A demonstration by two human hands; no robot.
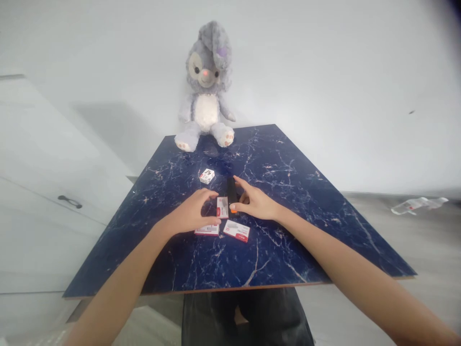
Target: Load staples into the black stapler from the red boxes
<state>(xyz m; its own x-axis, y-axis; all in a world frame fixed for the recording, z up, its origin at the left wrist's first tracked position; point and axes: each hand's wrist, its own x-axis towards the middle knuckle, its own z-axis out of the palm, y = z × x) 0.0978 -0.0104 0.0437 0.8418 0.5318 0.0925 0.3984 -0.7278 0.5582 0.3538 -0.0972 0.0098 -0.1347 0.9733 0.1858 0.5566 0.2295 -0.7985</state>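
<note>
My right hand point(256, 199) grips a long black stapler point(232, 190) by its right side, thumb at the orange near end and index finger at the far end. Just left of the stapler lies a small red-and-white box point(222, 207). My left hand point(194, 211) curves around that box's left side with thumb and fingers apart, and I cannot tell whether it touches it. Under my left thumb, partly hidden, is another red-and-white box point(207, 230). A third flat box point(236, 230) lies at a slant nearer to me. Farther back stands a small white box point(207, 176).
A grey plush rabbit point(207, 105) sits at the back of the blue marble-patterned table point(288, 240), against the wall. To the left is a white cabinet with a dark handle point(70, 201). A clear plastic item point(418, 205) lies on the floor at right.
</note>
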